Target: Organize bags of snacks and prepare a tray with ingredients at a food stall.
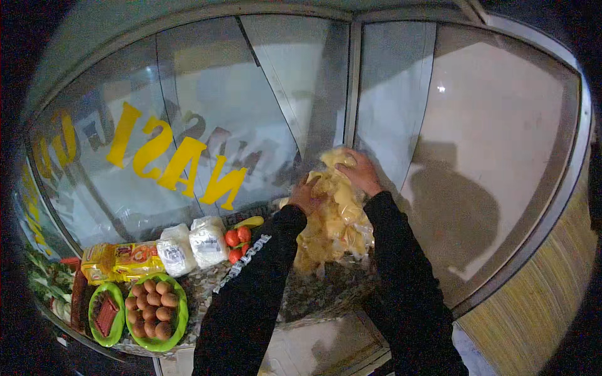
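Note:
A pile of clear plastic bags with pale yellow food pieces, perhaps crackers [341, 202], lies on the speckled stone counter [315, 296] against the glass. At the top of the pile my right hand [362, 171] has its fingers curled around a pale yellow bagged piece [333, 157]. On the pile's left side is my left hand [305, 195], touching the bags with bent fingers. Whether it grips one is not clear, as its fingertips are partly hidden among the bags. Both forearms are in black sleeves.
Left along the counter are red tomatoes [235, 256], a yellow-green vegetable [253, 222], white wrapped packs [208, 242], yellow noodle packets [138, 259], a green plate [183, 319] of several eggs, a smaller green plate [92, 324] with reddish sausages, and leafy greens [51, 277]. Framed glass panes [268, 113], one yellow-lettered, enclose the back.

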The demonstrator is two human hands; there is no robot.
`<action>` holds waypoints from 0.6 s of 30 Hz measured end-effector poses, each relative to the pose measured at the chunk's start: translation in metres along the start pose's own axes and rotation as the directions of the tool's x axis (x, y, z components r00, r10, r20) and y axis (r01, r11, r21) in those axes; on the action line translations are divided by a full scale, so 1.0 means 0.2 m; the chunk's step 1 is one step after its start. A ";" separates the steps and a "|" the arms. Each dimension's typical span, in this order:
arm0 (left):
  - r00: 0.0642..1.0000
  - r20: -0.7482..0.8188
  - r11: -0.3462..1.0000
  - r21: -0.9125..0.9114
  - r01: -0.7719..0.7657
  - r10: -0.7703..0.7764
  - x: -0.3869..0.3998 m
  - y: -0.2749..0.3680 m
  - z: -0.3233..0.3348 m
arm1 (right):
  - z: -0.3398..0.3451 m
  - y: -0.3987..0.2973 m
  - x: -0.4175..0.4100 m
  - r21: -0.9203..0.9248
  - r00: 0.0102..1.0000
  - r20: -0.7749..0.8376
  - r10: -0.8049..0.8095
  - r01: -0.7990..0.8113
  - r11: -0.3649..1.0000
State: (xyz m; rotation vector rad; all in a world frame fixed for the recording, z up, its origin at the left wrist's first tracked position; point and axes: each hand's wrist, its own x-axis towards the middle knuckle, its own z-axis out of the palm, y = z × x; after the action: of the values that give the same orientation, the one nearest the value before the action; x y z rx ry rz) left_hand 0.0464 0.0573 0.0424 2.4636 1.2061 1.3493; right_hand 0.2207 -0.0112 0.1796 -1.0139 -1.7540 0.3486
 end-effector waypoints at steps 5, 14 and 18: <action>0.950 -0.093 0.858 -0.462 0.224 -0.298 -0.17 -0.33 0.16 | 0.28 0.12 0.13 -0.160 0.984 0.178 0.014 0.015 0.987; 0.926 -0.071 0.925 0.060 0.374 -0.370 -0.13 0.18 -0.16 | 0.25 0.19 0.13 -0.081 0.931 0.363 -0.027 0.060 0.995; 0.924 -0.128 0.932 -0.009 0.363 -0.361 -0.10 0.31 -0.23 | 0.13 0.31 0.14 -0.143 0.992 0.103 -0.067 0.082 0.986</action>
State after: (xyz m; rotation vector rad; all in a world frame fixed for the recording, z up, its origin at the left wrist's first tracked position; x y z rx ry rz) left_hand 0.0432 -0.0119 0.0823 2.0469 1.6072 1.4049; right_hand 0.2234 0.0532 0.1456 -1.0470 -1.9234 0.2272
